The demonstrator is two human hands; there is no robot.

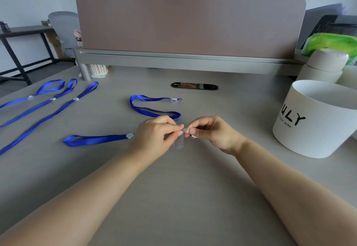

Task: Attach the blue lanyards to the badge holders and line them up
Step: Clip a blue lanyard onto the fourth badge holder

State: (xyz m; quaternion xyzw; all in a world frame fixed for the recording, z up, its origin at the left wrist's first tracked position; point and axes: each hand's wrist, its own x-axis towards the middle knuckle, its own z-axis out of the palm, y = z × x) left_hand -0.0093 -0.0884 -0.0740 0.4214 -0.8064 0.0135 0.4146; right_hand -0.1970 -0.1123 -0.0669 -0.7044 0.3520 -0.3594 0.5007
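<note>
**Both hands pinch a clear badge holder at mid-surface**

A white tub (pixel 316 122) lettered "ULY" stands at the right; its inside is out of view. The left hand (pixel 156 135) and right hand (pixel 210 132) meet over the surface (pixel 173 187), fingers (pixel 178 131) closed on the top edge of a clear badge holder (pixel 178 142) and a lanyard clip. One blue lanyard (pixel 96 139) trails left from the hands; another (pixel 152 108) lies just behind; three more (pixel 48 106) lie side by side far left.
</note>
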